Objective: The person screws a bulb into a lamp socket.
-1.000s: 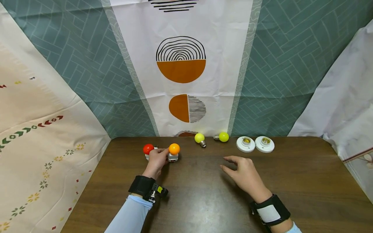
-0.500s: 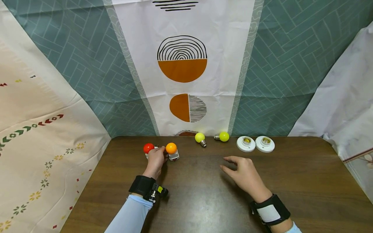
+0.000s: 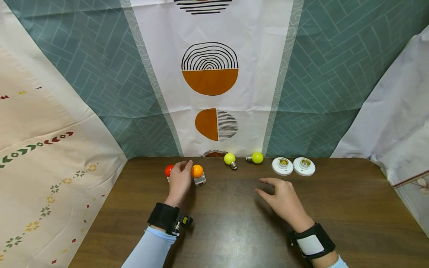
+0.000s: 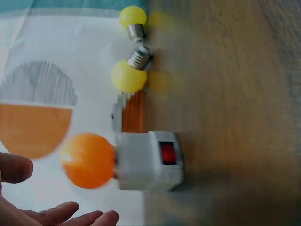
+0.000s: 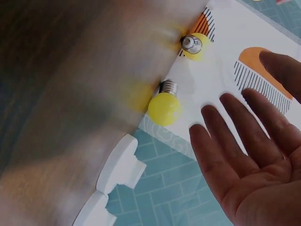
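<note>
An orange bulb (image 3: 197, 171) is seated in a white lamp holder (image 3: 200, 180) with a red switch (image 4: 168, 153), on the left of the table. My left hand (image 3: 180, 182) hovers just left of it, thumb and fingers spread apart with nothing between them. A gap shows between those fingers (image 4: 61, 214) and the orange bulb in the left wrist view. Behind this hand a red bulb (image 3: 169, 170) is partly covered; its white base is mostly hidden. My right hand (image 3: 285, 199) is held over the table's middle right, fingers relaxed and holding nothing.
Two yellow bulbs (image 3: 229, 159) (image 3: 257, 157) with metal screw bases lie loose along the table's back edge. To their right, two round white lamp sockets (image 3: 282, 166) (image 3: 304, 166) sit side by side. Patterned cloth (image 3: 301, 111) hangs behind the wooden table (image 3: 228, 223).
My left hand has come away from the orange bulb and risen, its fingers spreading. The orange bulb shifted slightly left with its holder turning a little. My right hand has hardly moved.
</note>
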A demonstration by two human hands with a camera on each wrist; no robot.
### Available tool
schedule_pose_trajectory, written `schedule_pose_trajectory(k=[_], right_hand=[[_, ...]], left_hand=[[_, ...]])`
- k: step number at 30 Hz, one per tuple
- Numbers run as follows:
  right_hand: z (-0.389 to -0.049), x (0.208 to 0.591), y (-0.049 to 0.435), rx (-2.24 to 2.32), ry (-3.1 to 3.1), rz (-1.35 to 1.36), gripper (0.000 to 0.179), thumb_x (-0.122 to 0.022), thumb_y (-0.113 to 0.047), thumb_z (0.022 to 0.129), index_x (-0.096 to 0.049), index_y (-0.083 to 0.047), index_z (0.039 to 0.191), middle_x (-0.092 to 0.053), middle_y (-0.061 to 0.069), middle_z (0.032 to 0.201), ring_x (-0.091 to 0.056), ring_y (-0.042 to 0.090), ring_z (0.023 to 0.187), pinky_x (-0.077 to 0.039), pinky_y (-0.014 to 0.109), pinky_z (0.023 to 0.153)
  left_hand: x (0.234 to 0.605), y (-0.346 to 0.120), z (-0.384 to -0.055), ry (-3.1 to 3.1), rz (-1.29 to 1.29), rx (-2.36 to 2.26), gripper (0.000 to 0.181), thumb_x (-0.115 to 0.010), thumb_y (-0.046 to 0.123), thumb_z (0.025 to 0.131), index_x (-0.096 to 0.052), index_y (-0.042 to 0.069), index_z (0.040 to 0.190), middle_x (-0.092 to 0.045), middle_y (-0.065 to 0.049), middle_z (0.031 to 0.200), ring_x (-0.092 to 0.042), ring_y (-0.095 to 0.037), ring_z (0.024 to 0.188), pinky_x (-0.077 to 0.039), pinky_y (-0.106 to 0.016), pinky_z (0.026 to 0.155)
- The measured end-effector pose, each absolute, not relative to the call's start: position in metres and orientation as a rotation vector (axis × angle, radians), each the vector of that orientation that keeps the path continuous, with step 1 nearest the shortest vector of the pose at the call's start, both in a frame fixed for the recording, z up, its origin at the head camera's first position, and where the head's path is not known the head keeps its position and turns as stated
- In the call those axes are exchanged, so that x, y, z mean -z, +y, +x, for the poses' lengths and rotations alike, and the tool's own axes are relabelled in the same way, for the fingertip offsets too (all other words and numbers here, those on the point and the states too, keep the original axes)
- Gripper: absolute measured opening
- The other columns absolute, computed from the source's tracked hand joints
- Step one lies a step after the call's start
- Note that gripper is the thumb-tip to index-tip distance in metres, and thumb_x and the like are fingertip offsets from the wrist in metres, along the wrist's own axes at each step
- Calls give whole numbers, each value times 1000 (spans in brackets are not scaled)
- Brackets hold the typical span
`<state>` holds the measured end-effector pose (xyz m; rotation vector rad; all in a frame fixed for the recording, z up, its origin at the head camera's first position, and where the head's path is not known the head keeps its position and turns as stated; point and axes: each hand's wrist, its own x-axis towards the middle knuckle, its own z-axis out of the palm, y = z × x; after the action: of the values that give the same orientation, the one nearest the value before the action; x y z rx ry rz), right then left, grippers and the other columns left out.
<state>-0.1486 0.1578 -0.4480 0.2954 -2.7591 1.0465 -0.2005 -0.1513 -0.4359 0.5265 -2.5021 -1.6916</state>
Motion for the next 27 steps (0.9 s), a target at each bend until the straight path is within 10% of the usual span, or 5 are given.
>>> schedule_pose_trajectory(k=[10, 27], right_hand=[[-157, 436, 172, -948, -2568, 306, 50, -78, -24, 75, -63, -10, 120, -54, 17, 133, -49, 37, 124, -41, 55, 98], [-194, 453, 255, -866, -2588, 96, 76, -77, -20, 74, -41, 4, 137, -38, 30, 141, -29, 50, 133, -24, 64, 105]], left_hand=[[416, -118, -182, -2484, 162, 1361, 50, -53, 43, 92, -51, 10, 130, -54, -5, 132, -51, -25, 118, -41, -46, 102], [447, -59, -147, -2727, -321, 820, 75, -51, 52, 91, -19, 19, 150, -13, -8, 158, -12, -29, 145, -25, -54, 112]])
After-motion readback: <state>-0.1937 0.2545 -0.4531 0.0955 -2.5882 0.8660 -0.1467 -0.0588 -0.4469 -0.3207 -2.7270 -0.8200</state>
